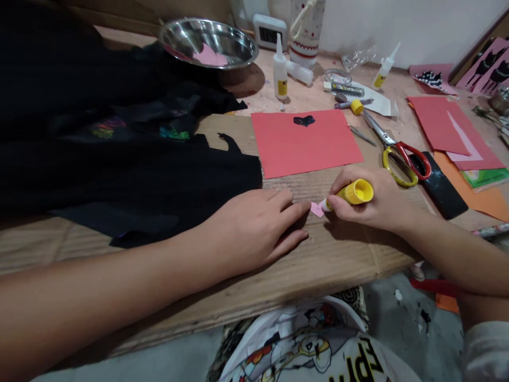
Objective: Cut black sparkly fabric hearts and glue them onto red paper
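My right hand point(369, 199) is wrapped round a yellow glue stick point(352, 193), held tilted with its white end down on a small pink paper piece point(317, 209). The piece looks heart-shaped and lies on the brown cardboard point(345, 254). My left hand point(262, 225) rests flat with fingers stretched out, one fingertip at the left edge of the pink piece. Behind both hands lies a red paper sheet point(306, 151) with a small black heart-like shape point(304, 121) near its top edge.
Black paper or cloth point(139, 170) covers the left. Scissors point(397, 151) and a phone point(439, 185) lie right, beside red paper point(437, 124) and orange paper point(483, 193). At the back stand a metal bowl point(238, 50), glue bottle point(280, 74) and digital clock point(270, 33).
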Action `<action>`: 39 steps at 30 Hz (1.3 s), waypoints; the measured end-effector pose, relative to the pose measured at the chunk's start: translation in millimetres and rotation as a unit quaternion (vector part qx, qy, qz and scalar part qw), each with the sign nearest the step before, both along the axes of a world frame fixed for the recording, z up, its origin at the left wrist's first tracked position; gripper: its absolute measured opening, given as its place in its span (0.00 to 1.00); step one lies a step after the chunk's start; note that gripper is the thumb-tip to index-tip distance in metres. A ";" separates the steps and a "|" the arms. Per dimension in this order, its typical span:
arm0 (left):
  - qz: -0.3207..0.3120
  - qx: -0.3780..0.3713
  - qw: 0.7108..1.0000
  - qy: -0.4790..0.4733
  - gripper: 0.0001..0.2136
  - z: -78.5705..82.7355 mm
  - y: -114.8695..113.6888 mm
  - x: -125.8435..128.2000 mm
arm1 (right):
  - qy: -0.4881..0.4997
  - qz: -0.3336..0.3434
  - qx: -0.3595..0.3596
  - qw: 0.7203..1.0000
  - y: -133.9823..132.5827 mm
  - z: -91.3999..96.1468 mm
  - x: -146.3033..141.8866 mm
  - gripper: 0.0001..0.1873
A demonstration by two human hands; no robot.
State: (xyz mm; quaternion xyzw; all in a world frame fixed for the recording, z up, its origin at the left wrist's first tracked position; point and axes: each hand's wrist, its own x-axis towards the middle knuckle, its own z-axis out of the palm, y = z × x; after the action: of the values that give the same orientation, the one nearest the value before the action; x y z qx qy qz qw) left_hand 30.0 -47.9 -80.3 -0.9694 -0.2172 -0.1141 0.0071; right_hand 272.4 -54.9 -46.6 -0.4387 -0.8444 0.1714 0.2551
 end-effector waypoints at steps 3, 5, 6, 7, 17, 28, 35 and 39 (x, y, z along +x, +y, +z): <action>-0.002 0.001 1.000 -0.005 0.19 -0.6 0.1 0.6 | 0.013 0.019 -0.005 1.000 -0.7 -0.3 -1.3 0.09; -0.002 0.000 1.000 -0.005 0.19 -0.7 0.1 0.7 | 0.026 0.047 -0.016 0.998 -1.8 -0.4 -3.3 0.10; -0.002 -0.002 1.000 -0.004 0.19 -0.5 0.2 0.7 | 0.029 0.057 -0.023 0.998 -2.5 -0.3 -4.1 0.10; -0.002 -0.004 1.000 -0.002 0.19 -0.2 0.3 0.7 | 0.031 0.064 -0.029 0.997 -3.1 0.0 -4.7 0.10; 0.004 -0.016 1.000 0.012 0.18 2.4 0.6 1.6 | 0.080 -0.042 0.025 0.996 -4.8 7.8 1.1 0.10; 0.006 -0.014 1.000 0.014 0.16 2.3 -0.3 1.2 | 0.060 0.024 -0.050 0.997 -2.4 -1.2 -8.7 0.10; 0.010 -0.012 1.000 0.007 0.18 1.4 -0.1 1.5 | 0.034 0.006 -0.060 0.998 -2.2 0.8 -7.2 0.10; 0.015 0.018 1.000 -0.002 0.17 1.5 -5.4 0.4 | 0.033 0.010 -0.046 0.998 -2.8 1.1 -6.2 0.10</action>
State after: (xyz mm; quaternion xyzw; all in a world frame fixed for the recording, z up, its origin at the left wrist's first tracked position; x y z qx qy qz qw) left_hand 30.4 -53.3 -78.8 -0.9655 -0.2297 -0.1201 0.0259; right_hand 266.2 -57.7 -45.5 -0.4359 -0.8309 0.2272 0.2607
